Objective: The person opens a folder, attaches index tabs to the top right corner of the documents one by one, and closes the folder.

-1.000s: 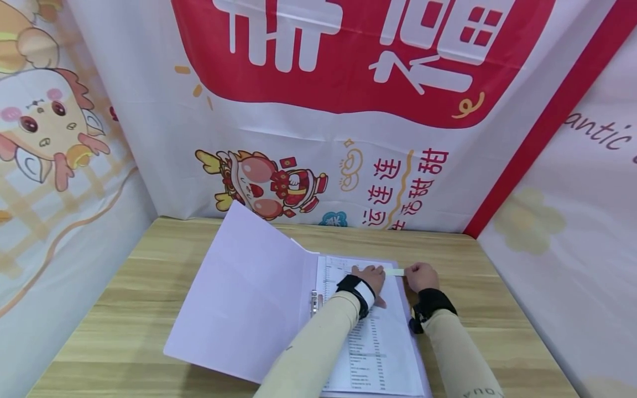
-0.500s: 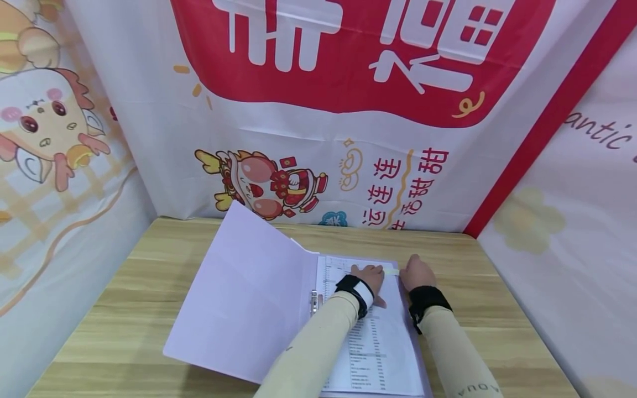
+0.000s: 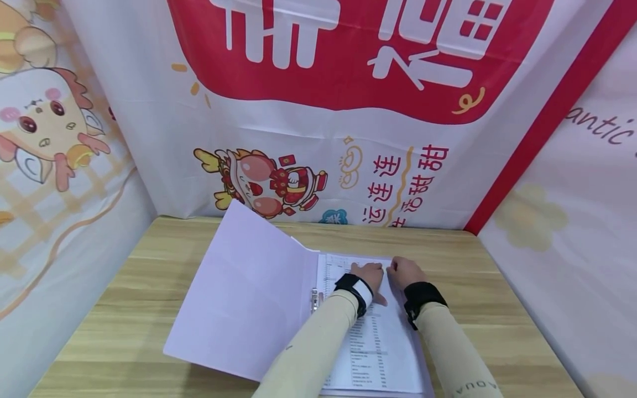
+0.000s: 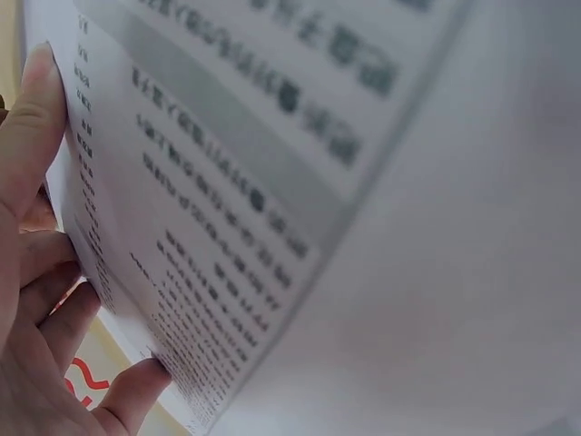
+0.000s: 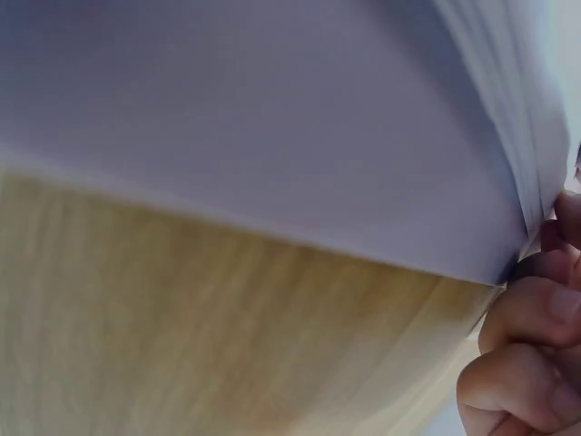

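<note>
A lilac ring folder [image 3: 244, 293] lies open on the table, its cover raised at the left. Printed sheets [image 3: 365, 354] fill its right side. My left hand [image 3: 368, 278] rests on the upper part of the top sheet; in the left wrist view its spread fingers [image 4: 68, 327] touch the paper. At the upper right corner of the sheets is my right hand [image 3: 405, 272], with curled fingers. In the right wrist view those fingers [image 5: 536, 313] pinch at the page edges. The pale strip seen earlier between the hands is hidden now.
The folder stands on a wood-grain table [image 3: 114, 309]. A metal ring clip [image 3: 314, 300] sits by the spine. A printed cloth [image 3: 318, 127] hangs behind the table, and more cloth hangs at both sides.
My right hand has moved left, from beyond the folder's edge onto the sheets' upper right corner. The pale strip between the hands has gone from sight. My left hand has stayed in place.
</note>
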A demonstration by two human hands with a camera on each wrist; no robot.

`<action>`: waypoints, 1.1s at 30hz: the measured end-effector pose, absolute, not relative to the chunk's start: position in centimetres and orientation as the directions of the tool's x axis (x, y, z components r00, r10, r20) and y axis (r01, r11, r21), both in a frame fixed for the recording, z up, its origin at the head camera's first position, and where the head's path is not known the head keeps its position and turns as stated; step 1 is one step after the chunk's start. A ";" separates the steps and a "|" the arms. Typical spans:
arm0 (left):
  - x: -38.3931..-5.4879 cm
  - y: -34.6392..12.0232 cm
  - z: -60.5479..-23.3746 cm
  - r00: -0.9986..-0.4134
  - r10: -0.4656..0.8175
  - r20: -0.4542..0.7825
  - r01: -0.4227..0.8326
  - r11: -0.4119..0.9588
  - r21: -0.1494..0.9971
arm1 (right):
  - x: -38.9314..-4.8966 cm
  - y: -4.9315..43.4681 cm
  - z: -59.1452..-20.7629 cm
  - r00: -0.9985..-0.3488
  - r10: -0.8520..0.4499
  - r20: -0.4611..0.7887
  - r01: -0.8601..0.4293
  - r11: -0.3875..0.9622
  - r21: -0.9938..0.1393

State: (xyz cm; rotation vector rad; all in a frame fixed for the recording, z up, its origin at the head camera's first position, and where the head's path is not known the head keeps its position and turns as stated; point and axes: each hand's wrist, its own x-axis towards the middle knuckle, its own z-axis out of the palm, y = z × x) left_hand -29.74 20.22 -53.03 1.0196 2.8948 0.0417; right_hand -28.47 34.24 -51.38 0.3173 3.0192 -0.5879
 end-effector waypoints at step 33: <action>-28.6 19.3 -51.1 -0.766 0.640 -0.060 0.638 0.768 0.053 | -28.6 34.7 -51.2 -0.960 0.271 -0.073 0.277 0.872 -0.405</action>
